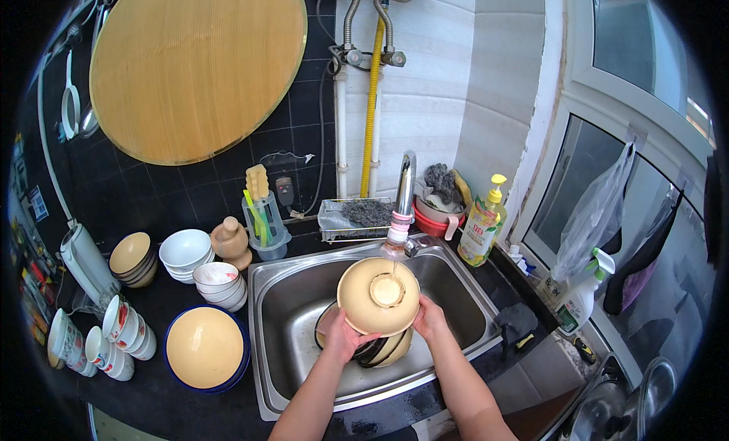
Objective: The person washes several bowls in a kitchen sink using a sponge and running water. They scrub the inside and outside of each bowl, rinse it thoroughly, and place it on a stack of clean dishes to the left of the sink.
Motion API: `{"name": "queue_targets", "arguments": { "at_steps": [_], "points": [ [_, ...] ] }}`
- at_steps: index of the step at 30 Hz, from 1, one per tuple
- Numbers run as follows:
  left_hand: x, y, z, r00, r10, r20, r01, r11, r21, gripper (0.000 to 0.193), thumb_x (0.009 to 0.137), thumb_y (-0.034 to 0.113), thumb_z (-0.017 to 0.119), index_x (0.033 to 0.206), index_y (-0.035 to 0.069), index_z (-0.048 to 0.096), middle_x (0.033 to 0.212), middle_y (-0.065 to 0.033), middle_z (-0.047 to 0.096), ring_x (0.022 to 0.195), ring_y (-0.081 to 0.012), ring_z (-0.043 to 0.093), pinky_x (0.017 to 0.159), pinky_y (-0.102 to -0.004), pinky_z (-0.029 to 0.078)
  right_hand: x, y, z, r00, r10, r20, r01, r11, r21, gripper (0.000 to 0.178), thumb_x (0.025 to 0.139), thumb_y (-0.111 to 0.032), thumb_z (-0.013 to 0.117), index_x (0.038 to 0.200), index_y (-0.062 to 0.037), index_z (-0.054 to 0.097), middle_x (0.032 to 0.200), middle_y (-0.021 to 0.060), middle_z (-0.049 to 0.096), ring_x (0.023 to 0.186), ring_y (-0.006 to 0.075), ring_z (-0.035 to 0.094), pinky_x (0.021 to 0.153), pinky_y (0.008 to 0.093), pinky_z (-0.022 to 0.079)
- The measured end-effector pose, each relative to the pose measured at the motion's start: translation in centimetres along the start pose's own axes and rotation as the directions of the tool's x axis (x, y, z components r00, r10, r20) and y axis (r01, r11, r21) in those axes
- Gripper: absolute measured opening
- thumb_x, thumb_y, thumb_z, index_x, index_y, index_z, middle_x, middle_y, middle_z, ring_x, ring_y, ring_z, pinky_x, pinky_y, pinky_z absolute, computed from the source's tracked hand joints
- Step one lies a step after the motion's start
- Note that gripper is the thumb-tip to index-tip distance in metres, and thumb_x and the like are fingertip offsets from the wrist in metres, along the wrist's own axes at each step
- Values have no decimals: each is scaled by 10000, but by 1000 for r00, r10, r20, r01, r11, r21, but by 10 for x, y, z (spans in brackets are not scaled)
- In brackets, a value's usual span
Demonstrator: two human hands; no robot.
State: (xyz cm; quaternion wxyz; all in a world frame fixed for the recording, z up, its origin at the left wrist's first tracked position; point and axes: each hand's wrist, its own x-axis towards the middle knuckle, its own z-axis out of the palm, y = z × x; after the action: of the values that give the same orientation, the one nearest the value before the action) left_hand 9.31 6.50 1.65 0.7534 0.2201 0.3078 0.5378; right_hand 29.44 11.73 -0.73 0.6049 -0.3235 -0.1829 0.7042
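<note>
A cream-yellow bowl (357, 289) is held bottom up over the sink (292, 304), its foot ring facing the faucet (406, 187). A thin stream of water falls from the faucet onto that underside. My left hand (345, 336) grips the bowl's near left rim, fingers reaching along its lower edge. Closed on its right rim is my right hand (431, 318). Below, partly hidden by the held bowl and my left hand, several dark-rimmed yellow bowls (396, 350) lie tilted in the basin.
Left of the sink stand a blue-rimmed yellow bowl (203, 346), white bowl stacks (186, 251), stacked cups (114, 350) and a wooden pestle and mortar (231, 242). A soap bottle (481, 228) and spray bottle (585, 297) are at the right. A sponge rack (357, 219) sits behind the sink.
</note>
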Motion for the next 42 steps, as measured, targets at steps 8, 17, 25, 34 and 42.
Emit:
{"name": "queue_targets", "arguments": {
  "at_steps": [8,17,25,34,42],
  "points": [
    [-4,-11,25,981,151,-119,-72,861,504,538,916,248,424,1321,-16,187,1259,-171,413,1135,-332,453,884,-472,444,9,1,-15,988,76,-137,-54,987,152,375,945,-176,240,1191,47,414,1188,187,498,1082,284,506,938,390,413],
    [18,-37,20,814,536,224,-256,-15,967,722,861,319,481,1349,-60,108,1407,-287,54,1305,-402,130,1052,-437,159,20,12,-19,995,31,-92,-6,965,261,356,943,-155,254,1178,70,399,1167,192,503,1070,283,511,929,391,422],
    [26,-29,74,754,626,199,11,-315,949,728,829,390,497,1307,-85,222,1341,-307,233,1266,-452,182,1022,-535,145,7,1,-7,998,0,-63,22,939,343,328,927,-119,289,1173,72,392,1171,195,489,1065,293,510,923,384,429],
    [50,-25,84,696,655,294,-231,-183,956,537,826,350,501,1171,-55,430,1225,-287,401,1169,-411,357,969,-533,240,3,-1,-5,995,-40,-95,73,925,372,301,924,-120,315,1135,71,414,1129,187,520,1041,274,530,904,364,445],
    [63,-26,47,561,744,363,-180,-319,931,463,847,275,475,1180,-43,433,1212,-233,449,1101,-397,417,944,-512,280,-2,6,7,994,-94,-59,107,951,291,306,922,-117,330,1149,74,410,1164,187,501,1066,276,514,925,379,426]
  ]
}}
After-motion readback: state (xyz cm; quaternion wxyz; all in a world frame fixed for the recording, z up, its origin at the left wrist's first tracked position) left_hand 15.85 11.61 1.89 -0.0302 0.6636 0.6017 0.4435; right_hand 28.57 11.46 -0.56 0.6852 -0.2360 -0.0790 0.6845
